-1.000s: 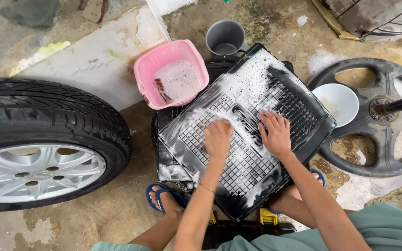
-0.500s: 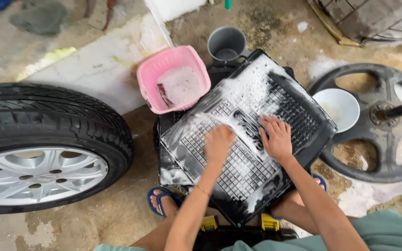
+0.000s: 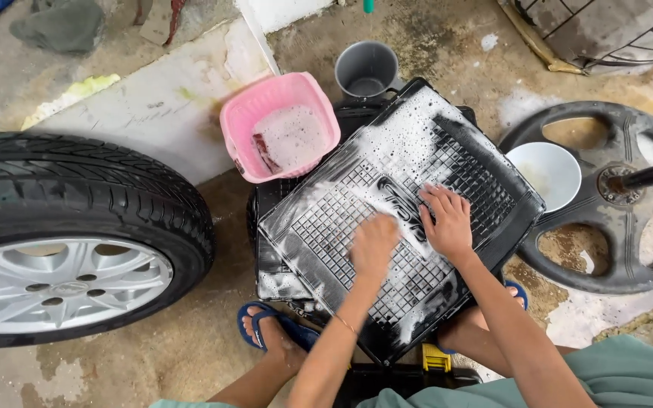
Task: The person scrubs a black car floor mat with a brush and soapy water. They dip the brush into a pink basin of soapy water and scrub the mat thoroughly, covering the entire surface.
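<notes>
In the head view, a soapy black car floor mat (image 3: 394,227) is propped across a stack between the knees and is being scrubbed. The left hand (image 3: 373,245) is blurred, so its grip cannot be told; the right hand (image 3: 446,219) is pressed flat, fingers spread. Unlathered corners seemingly want soaping next. Counted: one pink basin (image 3: 277,125), one grey bucket (image 3: 366,69), one white bowl (image 3: 544,175), one mounted tyre (image 3: 62,234).

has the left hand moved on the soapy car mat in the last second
Yes. The left hand has slid down the soapy black car mat, away from the pink basin and toward the person, while the right hand stays planted mid-mat.
</notes>
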